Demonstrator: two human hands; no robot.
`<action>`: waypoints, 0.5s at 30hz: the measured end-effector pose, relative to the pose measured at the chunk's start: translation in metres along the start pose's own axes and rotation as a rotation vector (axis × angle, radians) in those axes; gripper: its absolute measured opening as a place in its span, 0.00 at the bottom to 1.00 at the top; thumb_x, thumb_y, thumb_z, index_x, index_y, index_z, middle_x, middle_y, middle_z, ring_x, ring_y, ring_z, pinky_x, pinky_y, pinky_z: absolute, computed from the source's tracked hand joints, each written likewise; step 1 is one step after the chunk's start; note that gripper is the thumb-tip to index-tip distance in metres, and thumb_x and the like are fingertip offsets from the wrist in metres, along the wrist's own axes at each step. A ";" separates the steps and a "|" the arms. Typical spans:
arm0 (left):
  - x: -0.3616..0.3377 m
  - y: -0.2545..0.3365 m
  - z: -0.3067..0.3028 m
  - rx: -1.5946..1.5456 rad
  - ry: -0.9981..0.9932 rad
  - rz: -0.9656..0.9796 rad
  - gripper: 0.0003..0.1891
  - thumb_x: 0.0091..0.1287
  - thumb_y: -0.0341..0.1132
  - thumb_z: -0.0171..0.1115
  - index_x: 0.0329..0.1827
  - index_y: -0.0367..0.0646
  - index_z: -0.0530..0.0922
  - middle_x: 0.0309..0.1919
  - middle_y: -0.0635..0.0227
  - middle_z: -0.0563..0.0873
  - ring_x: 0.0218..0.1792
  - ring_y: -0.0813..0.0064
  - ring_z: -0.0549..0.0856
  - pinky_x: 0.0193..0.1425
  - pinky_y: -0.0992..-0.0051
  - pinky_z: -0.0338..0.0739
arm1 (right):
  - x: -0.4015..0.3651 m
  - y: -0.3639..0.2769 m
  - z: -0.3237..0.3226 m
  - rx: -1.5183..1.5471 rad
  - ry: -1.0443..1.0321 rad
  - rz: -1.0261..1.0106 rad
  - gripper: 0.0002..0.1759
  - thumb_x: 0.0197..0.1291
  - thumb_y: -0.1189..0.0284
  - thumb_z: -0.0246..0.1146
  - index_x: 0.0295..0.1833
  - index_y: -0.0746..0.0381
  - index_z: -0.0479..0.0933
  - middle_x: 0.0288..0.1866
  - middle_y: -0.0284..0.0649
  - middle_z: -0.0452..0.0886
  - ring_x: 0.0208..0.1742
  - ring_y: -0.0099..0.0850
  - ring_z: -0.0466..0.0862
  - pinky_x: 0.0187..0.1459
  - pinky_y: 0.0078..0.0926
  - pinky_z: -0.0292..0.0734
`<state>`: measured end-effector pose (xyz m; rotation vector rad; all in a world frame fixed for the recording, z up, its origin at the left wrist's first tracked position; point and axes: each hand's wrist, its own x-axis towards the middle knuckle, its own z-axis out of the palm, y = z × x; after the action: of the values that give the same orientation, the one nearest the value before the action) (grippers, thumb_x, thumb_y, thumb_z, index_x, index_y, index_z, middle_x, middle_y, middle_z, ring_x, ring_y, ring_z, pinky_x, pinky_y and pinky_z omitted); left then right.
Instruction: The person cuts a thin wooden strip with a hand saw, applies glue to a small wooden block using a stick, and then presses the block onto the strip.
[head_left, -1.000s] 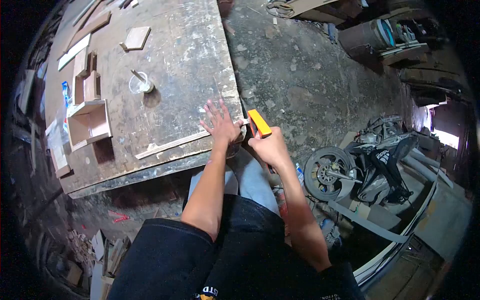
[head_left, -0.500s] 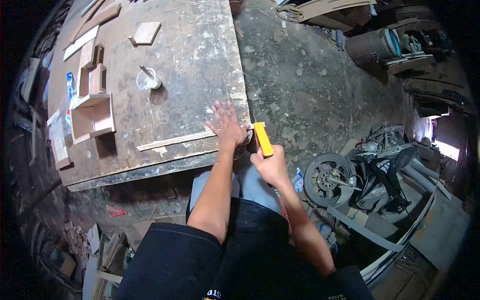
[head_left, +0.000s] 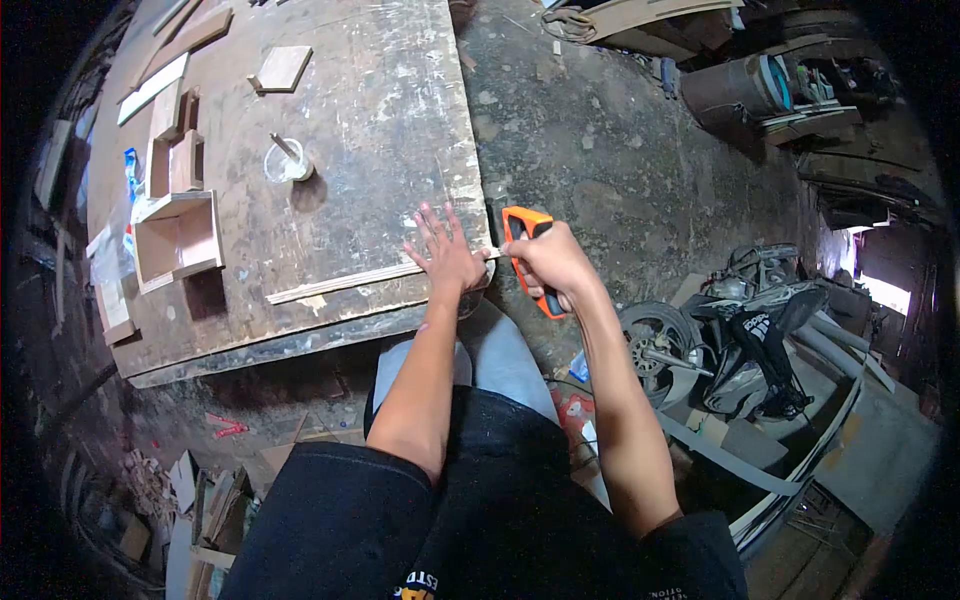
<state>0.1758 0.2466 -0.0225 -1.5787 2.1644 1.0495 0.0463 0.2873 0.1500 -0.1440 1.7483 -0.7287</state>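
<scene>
Since the earlier frame, your right hand [head_left: 552, 265] has pushed forward, away from your body, and the orange-handled tool [head_left: 516, 222] has turned so that its looped grip shows; your left hand [head_left: 450, 262] has kept its place. Largest before you is the scuffed worktable [head_left: 385, 120], whose far end is cut off at the top of the view. To your right stands a motorcycle [head_left: 735, 345], partly covered by a black cloth [head_left: 768, 365]; your right forearm crosses close to its wheel and hides what lies behind. An open wooden box [head_left: 187, 276] rests toward the table's left side, its inner corner in shade. Near the front edge lies a thin wooden strip [head_left: 345, 284], running to the right corner, with part of it hidden beneath your left hand. That hand is flat, fingers spread wide. Your right is closed around the tool's handle, just off the corner, beside the strip's end; the tool's working part is hard to make out. Smallest is a clear cup [head_left: 288, 168] with a stick in pale contents.
</scene>
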 end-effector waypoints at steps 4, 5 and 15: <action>0.001 -0.002 0.004 -0.008 0.000 0.025 0.62 0.63 0.59 0.68 0.86 0.50 0.30 0.83 0.47 0.23 0.83 0.45 0.24 0.76 0.27 0.25 | -0.004 0.011 -0.004 -0.072 0.064 -0.067 0.09 0.59 0.78 0.66 0.29 0.64 0.72 0.17 0.33 0.71 0.13 0.22 0.70 0.14 0.28 0.62; 0.004 -0.004 0.008 0.000 0.002 0.022 0.62 0.63 0.61 0.67 0.86 0.50 0.29 0.83 0.47 0.22 0.82 0.44 0.23 0.76 0.27 0.25 | -0.003 0.018 -0.007 -0.117 0.092 -0.117 0.09 0.60 0.78 0.65 0.31 0.62 0.71 0.17 0.32 0.69 0.12 0.22 0.68 0.14 0.27 0.60; -0.002 0.000 -0.003 -0.015 -0.014 0.010 0.61 0.65 0.56 0.68 0.86 0.50 0.29 0.83 0.48 0.23 0.83 0.46 0.24 0.77 0.28 0.25 | 0.001 0.007 0.009 -0.119 0.069 -0.077 0.14 0.57 0.70 0.73 0.27 0.66 0.77 0.15 0.35 0.74 0.12 0.24 0.72 0.14 0.30 0.65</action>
<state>0.1774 0.2453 -0.0194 -1.5641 2.1622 1.0796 0.0556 0.2888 0.1439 -0.2720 1.8607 -0.6920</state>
